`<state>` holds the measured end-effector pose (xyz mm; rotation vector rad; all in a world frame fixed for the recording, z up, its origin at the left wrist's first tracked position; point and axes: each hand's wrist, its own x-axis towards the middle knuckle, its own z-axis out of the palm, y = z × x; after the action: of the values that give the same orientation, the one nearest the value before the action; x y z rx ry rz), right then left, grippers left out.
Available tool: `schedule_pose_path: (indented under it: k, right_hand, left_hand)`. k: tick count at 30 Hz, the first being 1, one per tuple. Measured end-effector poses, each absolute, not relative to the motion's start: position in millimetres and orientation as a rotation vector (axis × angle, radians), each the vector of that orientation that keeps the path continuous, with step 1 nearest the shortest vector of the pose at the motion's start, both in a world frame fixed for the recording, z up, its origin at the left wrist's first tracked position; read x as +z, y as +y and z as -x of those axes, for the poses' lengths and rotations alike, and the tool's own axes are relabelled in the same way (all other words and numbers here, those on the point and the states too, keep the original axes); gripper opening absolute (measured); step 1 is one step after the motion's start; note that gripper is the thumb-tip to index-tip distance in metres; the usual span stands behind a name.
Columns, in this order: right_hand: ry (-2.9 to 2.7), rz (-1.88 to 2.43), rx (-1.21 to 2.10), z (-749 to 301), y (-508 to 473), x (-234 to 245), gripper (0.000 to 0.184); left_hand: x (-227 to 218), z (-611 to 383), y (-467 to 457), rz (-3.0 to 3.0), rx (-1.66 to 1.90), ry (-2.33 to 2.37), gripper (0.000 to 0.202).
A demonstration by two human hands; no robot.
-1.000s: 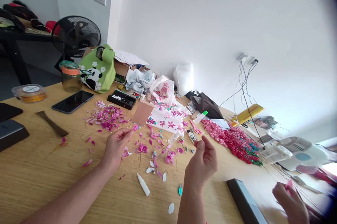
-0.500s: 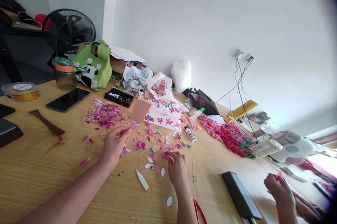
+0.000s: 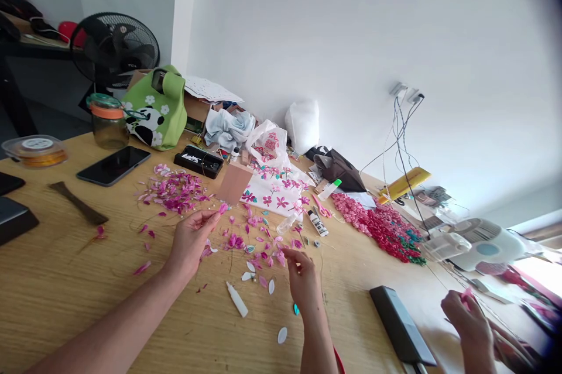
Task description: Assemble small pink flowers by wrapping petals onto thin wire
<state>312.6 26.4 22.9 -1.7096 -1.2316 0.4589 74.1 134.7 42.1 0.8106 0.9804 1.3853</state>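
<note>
My left hand (image 3: pixel 189 240) hovers over the wooden table (image 3: pixel 65 280), its fingertips pinching a small pink flower piece (image 3: pixel 223 208). My right hand (image 3: pixel 302 276) reaches down among scattered pink petals (image 3: pixel 259 245), fingers curled together near one; whether they hold it is unclear. A small white glue tube (image 3: pixel 237 299) lies between my hands. White leaf shapes (image 3: pixel 281 335) and a teal leaf (image 3: pixel 296 309) lie near my right wrist.
A pile of pink petals (image 3: pixel 175 191), a brown card (image 3: pixel 234 183), a phone (image 3: pixel 113 165), a jar (image 3: pixel 108 122) and a green panda bag (image 3: pixel 158 109) sit behind. Red and pink flowers (image 3: pixel 381 227) are heaped at right. Another person's hand (image 3: pixel 469 321) works at lower right beside a dark box (image 3: pixel 397 324).
My right hand dropped from mid-air onto the table among the petals, then shifted slightly right. My left hand stayed almost still with the pink piece. The view panned a little.
</note>
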Motion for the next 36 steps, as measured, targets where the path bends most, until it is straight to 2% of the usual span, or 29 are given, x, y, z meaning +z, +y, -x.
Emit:
schedule_pose_path:
  k: [6, 13, 22, 30, 36]
  right_hand:
    - [-1.366, 1.727, 0.450, -297.7, 17.3, 9.6, 0.029]
    - [-1.363, 2.003, 0.179, -326.2, 12.9, 13.9, 0.027]
    - [-1.413, 2.101, 0.188, -305.7, 18.5, 5.2, 0.021]
    - [-1.405, 2.254, 0.156, -329.3, 30.6, 30.6, 0.025]
    - [-1.349, 2.266, 0.120, -366.3, 60.7, 45.2, 0.016]
  left_hand:
    - [38.4, -73.7, 135.9, -0.827, 1.384, 0.970, 0.027]
    - [33.5, -73.6, 136.9, -0.833, 1.386, 0.957, 0.026]
    - [38.9, -73.4, 135.6, -0.813, 1.362, 0.971, 0.027]
    - [34.3, -73.9, 137.0, -0.806, 1.357, 0.962, 0.031]
    - [34.3, -74.5, 136.5, -0.801, 1.351, 0.977, 0.033]
